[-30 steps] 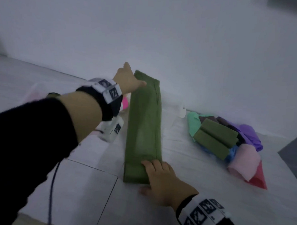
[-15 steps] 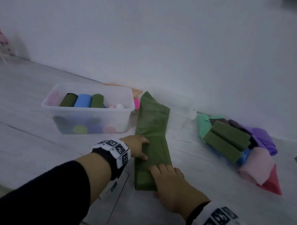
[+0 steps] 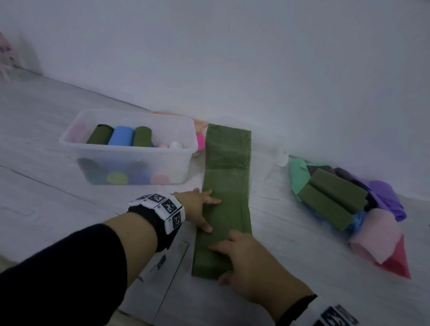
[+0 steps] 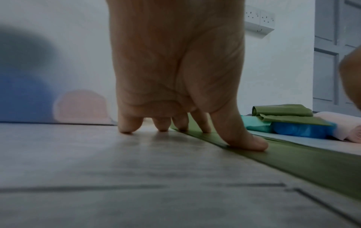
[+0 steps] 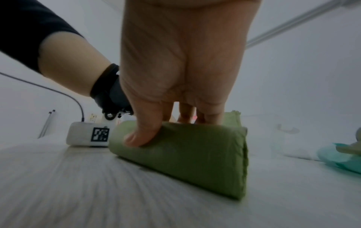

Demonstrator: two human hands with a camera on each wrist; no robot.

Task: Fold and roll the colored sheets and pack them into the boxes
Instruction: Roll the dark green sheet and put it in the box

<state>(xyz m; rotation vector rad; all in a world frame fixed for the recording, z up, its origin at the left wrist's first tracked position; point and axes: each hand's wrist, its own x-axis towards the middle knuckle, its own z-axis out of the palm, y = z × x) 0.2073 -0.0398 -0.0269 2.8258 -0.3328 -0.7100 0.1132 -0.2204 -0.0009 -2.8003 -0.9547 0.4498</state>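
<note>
A dark green sheet (image 3: 226, 188), folded into a long strip, lies on the floor and runs away from me toward the wall. Its near end (image 5: 185, 151) is turned up into a short thick roll. My right hand (image 3: 219, 261) grips that roll, thumb (image 5: 136, 138) on the near side and fingers behind it. My left hand (image 3: 207, 211) presses flat on the strip's left edge just beyond. Its thumb (image 4: 244, 143) lies on the green sheet (image 4: 293, 160), and its outer fingertips are on the floor.
A clear plastic box (image 3: 69, 141) with several coloured rolls stands left of the strip. A pile of loose and folded sheets (image 3: 343, 200) in green, purple, pink, red and blue lies to the right. The white wall (image 3: 262, 66) is just behind the strip's far end.
My left hand drew back from the strip's far end to its left edge near my right hand. My right hand stayed at the near end.
</note>
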